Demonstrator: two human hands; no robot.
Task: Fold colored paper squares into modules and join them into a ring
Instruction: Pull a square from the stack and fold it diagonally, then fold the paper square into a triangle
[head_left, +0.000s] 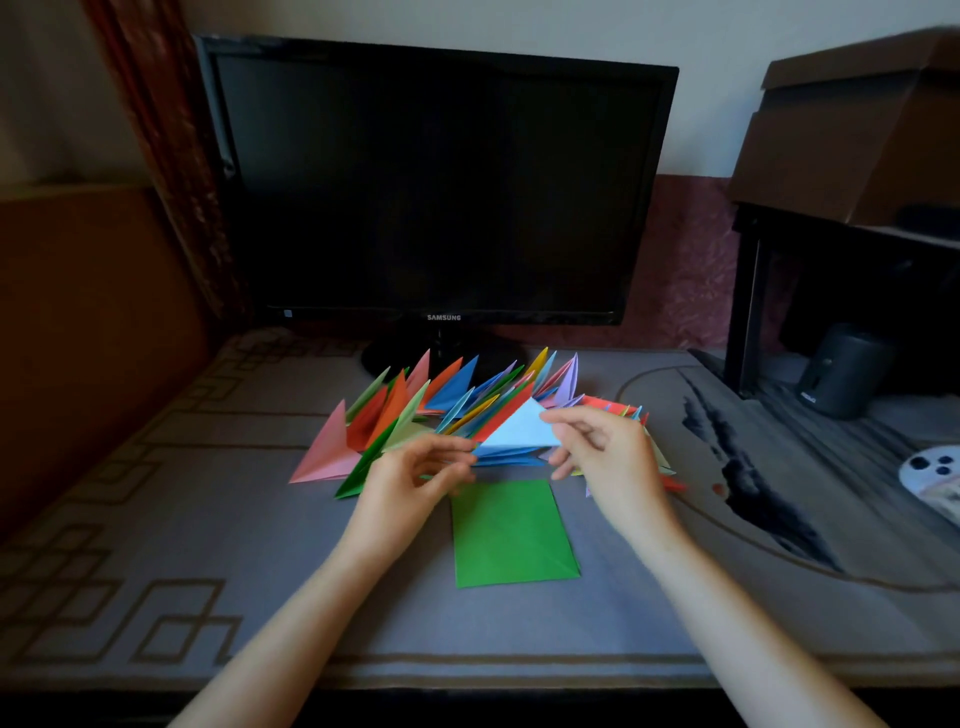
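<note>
— Where does the camera look from?
— From the person's head, above the near edge of the table (156, 519). It faces forward and tilts down.
— How near is it?
— Close. Both forearms run in from the bottom edge. The left hand (410, 478) and right hand (608, 452) meet mid-frame at a folded blue paper (519, 428).
— And farther off?
— The monitor (436, 182) stands straight ahead at the table's back. The wide lens bends the cardboard box (852, 130) at the right edge.
</note>
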